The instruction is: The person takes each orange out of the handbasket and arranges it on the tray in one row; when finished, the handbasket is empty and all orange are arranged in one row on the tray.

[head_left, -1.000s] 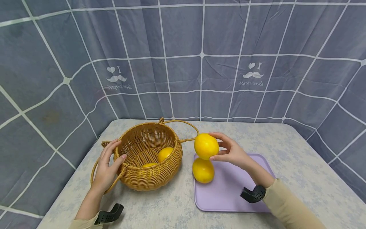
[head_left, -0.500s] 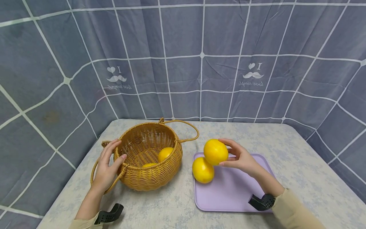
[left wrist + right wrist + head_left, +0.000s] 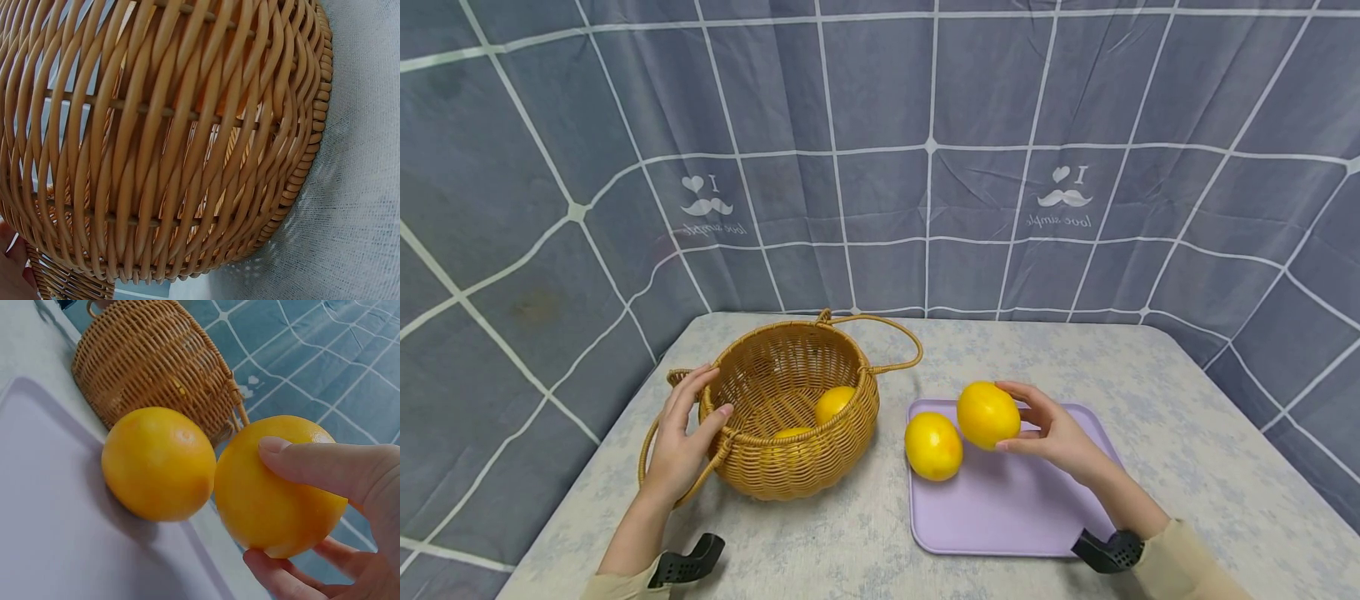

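My right hand (image 3: 1052,435) pinches a yellow-orange fruit (image 3: 988,415) between thumb and fingers above the lilac tray (image 3: 1000,517). Another such fruit (image 3: 933,446) rests on the tray's left side; in the right wrist view the held fruit (image 3: 275,494) appears right beside the resting fruit (image 3: 156,464). On the left, my left hand (image 3: 679,446) grips the rim of a wicker basket (image 3: 805,467), thumb inside. Two yellow fruits show in the basket, one at its right (image 3: 833,404), one mostly hidden behind the front rim (image 3: 792,432). Basket weave (image 3: 162,137) fills most of the left wrist view.
The basket's right handle loop (image 3: 904,327) sticks out toward the tray, its left loop lies under my left hand. Behind the pale patterned table (image 3: 820,542) hangs a grey-blue curtain (image 3: 880,200) with white lines, which also runs along both sides.
My right hand has moved right and toward me with its fruit, from above the resting fruit to its right side. The left hand and basket have stayed put.
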`<state>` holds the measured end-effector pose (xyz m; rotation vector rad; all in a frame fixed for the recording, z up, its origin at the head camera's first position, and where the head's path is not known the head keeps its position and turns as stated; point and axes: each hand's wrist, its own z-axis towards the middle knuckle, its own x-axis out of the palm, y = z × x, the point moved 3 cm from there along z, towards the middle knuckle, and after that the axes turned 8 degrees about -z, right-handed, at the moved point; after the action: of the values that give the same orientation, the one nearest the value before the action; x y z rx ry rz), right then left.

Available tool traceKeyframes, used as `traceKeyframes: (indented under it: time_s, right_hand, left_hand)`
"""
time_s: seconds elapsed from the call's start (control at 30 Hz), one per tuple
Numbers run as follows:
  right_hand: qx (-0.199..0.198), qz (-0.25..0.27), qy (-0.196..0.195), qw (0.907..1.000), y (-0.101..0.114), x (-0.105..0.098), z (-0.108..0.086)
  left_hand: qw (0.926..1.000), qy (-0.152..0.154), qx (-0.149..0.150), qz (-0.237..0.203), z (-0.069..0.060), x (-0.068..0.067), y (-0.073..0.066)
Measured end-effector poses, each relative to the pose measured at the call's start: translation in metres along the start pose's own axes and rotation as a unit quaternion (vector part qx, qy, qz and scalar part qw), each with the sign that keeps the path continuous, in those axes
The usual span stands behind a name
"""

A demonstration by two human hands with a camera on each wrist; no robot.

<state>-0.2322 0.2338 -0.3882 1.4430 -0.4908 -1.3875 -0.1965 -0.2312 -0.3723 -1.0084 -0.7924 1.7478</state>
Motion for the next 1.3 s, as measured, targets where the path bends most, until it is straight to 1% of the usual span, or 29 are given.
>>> traceKeyframes:
  time_s: [0.23,0.43,0.77,0.93,1.1,1.3]
  right_hand:
    - [0.015,-0.018,-0.005,0.9997,-0.008,-0.001,-0.008]
    - [0.022,-0.023,-0.004,0.9995,-0.016,0.002,-0.012]
    - [0.025,-0.011,-0.004,0.9996,-0.026,0.007,-0.017]
    - [0.037,-0.003,0.002,0.9993,-0.029,0.009,-0.019]
    - [0.05,-0.012,0.009,0.9986,-0.031,0.012,-0.02]
    - [0.045,-0.014,0.013,0.9988,-0.033,0.013,-0.02]
  left_hand:
    - [1.0,0.0,0.003,0.0,0.0,0.0,-0.001]
    - [1.0,0.0,0.006,-0.002,-0.001,0.0,-0.003]
    - [1.0,-0.001,0.005,-0.004,-0.001,0.001,-0.004]
    - [0.9999,0.001,0.009,-0.009,-0.001,0.0,-0.005]
    - [1.0,0.0,0.003,-0.004,-0.001,0.0,-0.004]
    - [1.0,0.0,-0.003,0.002,-0.001,0.0,-0.001]
